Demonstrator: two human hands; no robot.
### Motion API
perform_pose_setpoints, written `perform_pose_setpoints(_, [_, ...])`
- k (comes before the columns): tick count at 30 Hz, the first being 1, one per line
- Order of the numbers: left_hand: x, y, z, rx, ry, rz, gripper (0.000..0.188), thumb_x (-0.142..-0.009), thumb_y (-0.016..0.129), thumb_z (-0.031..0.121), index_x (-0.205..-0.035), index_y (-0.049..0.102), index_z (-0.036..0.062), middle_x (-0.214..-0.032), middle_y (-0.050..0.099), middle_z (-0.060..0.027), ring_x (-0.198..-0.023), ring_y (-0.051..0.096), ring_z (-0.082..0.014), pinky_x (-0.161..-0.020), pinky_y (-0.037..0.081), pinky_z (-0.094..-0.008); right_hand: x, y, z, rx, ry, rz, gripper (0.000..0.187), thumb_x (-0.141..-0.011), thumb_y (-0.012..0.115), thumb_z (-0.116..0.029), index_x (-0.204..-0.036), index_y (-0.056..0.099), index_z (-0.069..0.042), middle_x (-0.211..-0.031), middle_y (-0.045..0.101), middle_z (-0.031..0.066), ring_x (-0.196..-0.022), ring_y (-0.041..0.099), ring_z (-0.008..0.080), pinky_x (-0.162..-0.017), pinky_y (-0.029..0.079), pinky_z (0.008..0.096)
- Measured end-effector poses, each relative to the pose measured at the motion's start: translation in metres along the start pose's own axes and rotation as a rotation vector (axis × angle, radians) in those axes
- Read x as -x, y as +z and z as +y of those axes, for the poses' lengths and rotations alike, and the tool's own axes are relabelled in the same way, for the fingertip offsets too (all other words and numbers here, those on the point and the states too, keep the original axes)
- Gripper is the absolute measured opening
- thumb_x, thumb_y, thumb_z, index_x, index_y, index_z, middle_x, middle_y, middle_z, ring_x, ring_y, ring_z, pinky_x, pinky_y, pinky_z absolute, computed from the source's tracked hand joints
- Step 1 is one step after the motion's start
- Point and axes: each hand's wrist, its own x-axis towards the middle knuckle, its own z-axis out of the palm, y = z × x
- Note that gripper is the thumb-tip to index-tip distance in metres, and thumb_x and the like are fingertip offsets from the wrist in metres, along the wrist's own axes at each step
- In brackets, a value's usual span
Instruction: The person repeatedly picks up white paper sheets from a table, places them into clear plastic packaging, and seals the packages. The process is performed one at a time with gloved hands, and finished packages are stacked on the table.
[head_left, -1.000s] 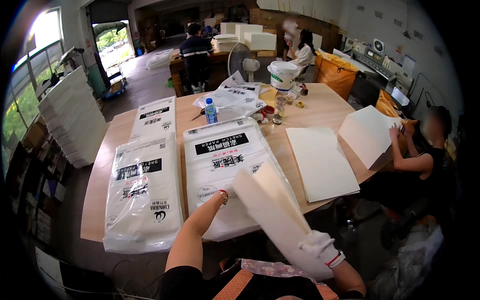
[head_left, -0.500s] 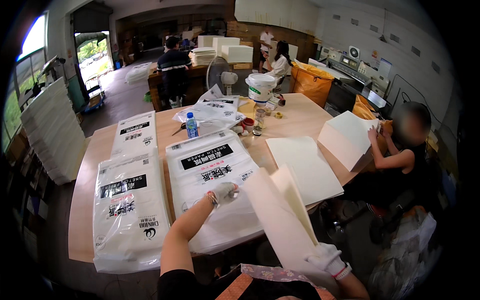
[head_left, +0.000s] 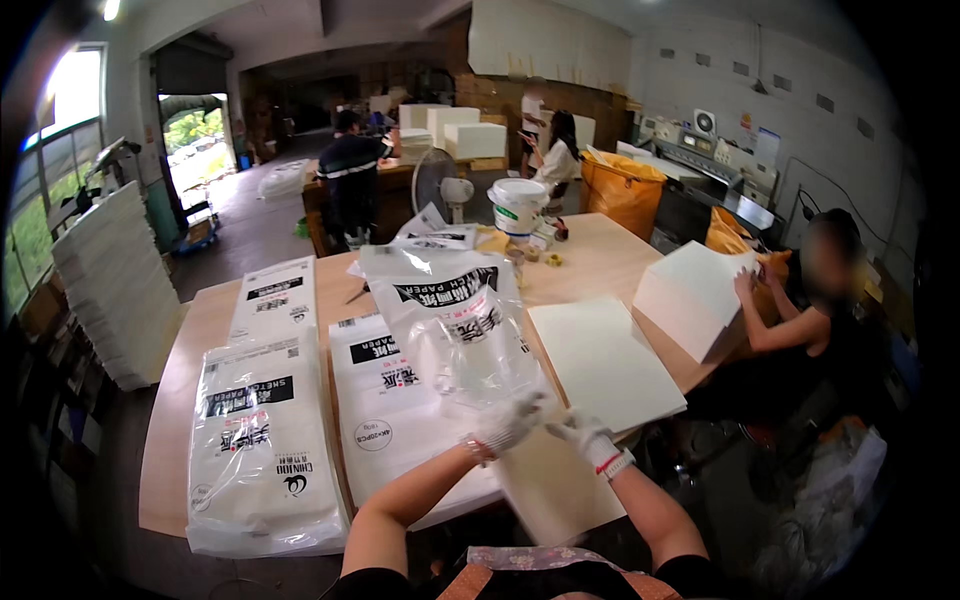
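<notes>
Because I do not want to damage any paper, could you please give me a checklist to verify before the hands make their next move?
1. Gloves on: ok. Left hand and right hand both wear white ones.
2. Printed plastic bag raised: ok. It stands up above the flat packages.
3. Left fingers gripping the bag: cannot tell. They are blurred.
4. Cream sheet near the hands: ok. It lies just below them in the picture.
5. Sheet fully on the table: not ok. It appears to project past the near edge.
6. Paper stack apart from the co-worker's hands: ok.
</notes>
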Motion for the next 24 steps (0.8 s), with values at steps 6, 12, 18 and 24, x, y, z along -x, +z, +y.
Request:
perform_pose_setpoints(6, [0.039,0.053,-0.096,-0.502,0.389,0.116,0.04,-0.084,0.055,0.024,-0.121,0.045,0.0153,-0.103,0.062,-0.0114,-0.089,0.061,-0.03,-0.079,0.047,-0.0427,-0.09,0.095,0.073,-0.215,0.195,0.404,0.044,-0.087,0.046,-0.031,-0.122,0.04,-0.005,-0.104,0.059,0.0202,-0.098,0.057,0.0382,-0.085,0.045,0.0459])
perform_pose_setpoints(12, [0.075,-0.027,-0.274,-0.343,-0.188,0.659,0.03,-0.086,0.049,0.01,-0.115,0.045,0.0072,-0.091,0.06,-0.0115,-0.084,0.059,-0.0226,-0.079,0.047,-0.0328,-0.148,0.063,0.068,-0.091,0.282,-0.173,0.053,-0.086,0.043,-0.024,-0.134,0.03,-0.006,-0.111,0.058,0.023,-0.098,0.057,0.0406,-0.083,0.046,0.0472])
perform_pose_setpoints(18, [0.17,0.006,-0.183,1.003,-0.47,0.67,0.02,-0.085,0.05,0.001,-0.104,0.048,0.005,-0.092,0.059,-0.0111,-0.082,0.058,-0.0188,-0.072,0.049,-0.0308,-0.02,0.066,0.086,-0.407,0.003,-0.157,0.051,-0.085,0.046,-0.023,-0.131,0.037,-0.002,-0.112,0.057,0.0223,-0.102,0.055,0.0395,-0.084,0.046,0.0438])
perform_pose_setpoints(24, [0.308,0.08,0.017,0.423,-0.38,0.518,0.035,-0.086,0.055,0.004,-0.119,0.048,-0.0057,-0.114,0.056,-0.0122,-0.1,0.055,-0.0153,-0.087,0.045,-0.0296,0.167,0.018,0.067,-0.712,-0.272,-0.19,0.051,-0.083,0.047,-0.019,-0.13,0.039,-0.002,-0.11,0.057,0.0231,-0.1,0.055,0.04,-0.083,0.045,0.0431])
